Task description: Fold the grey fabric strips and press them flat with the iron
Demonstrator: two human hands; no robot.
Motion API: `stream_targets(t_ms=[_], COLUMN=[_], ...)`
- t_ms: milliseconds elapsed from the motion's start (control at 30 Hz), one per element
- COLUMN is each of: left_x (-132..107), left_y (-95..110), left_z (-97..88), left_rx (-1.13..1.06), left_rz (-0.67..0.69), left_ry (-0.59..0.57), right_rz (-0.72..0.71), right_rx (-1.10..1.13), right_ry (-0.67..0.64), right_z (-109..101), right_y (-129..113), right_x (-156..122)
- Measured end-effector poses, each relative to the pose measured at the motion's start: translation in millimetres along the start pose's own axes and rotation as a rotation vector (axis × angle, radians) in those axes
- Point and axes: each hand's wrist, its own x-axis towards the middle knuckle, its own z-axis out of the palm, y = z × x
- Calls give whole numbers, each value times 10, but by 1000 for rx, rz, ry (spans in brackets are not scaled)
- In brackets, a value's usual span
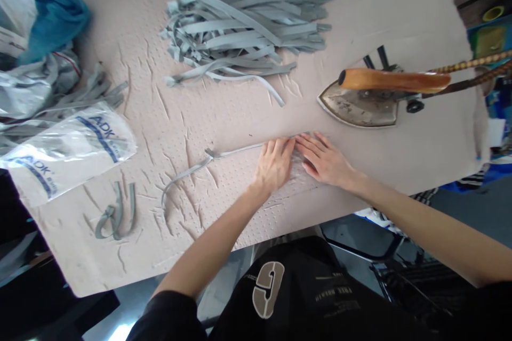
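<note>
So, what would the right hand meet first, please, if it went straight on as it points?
Likely the left hand, just ahead of the right hand; whether they touch is unclear.

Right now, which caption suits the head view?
Left hand and right hand at a grey strip, near an iron.

The iron (358,106) is showing worn, stained metal, while its handle (394,80) is looking like smooth, glossy wood. Left of the iron, the heaped strips (240,29) are appearing as flat, matt cloth; the single strip (240,149) below and left of it is looking likewise. Under the iron, the counter (436,157) is presenting a matt, cloth-like surface, wrinkling roughly farther left. Well left of the iron, the printed bag (76,152) is gleaming as clear plastic.
</note>
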Motion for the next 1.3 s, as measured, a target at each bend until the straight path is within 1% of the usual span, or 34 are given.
stream_targets(t_ms=[100, 300, 467, 633, 800, 900, 1033, 1100, 1167, 1233, 1267, 1300], left_x=[59, 53, 53, 65, 65, 52, 56, 68, 80, 88, 91, 92], left_y=[45, 117, 163, 149, 166, 182, 198, 206, 211, 215, 216, 218], left_z=[65, 28, 68, 69, 34, 31, 17, 4, -7, -16, -19, -22], left_rx=[45, 124, 170, 177, 163, 171, 181, 184, 185, 184, 183, 181], left_rz=[-7, -8, 44, 109, 91, 84, 90, 86, 85, 87, 85, 83], left_ry=[-76, -128, -112, -117, -171, -179, -193, -202, -204, -204, -205, -207], right_rz=[-6, -22, -26, -78, -88, -78, -69, -61, -50, 2, 65, 167], right_rx=[-17, -80, -44, -43, -13, 26, 7, -8, -31, -87, -133, -192], right_ry=[32, 88, 63, 49, 26, 19, -3, -7, 2, 22, 20, 27], right_z=[5, 17, 13, -15, -57, -57, -66, -170, -405, -762, -963, -1159], right_y=[39, 109, 153, 191, 220, 223, 214, 221, 250, 308, 351, 406], right_x=[-43, -135, -173, -207, -208, -208, -191, -142, -49, 86, 164, 245])
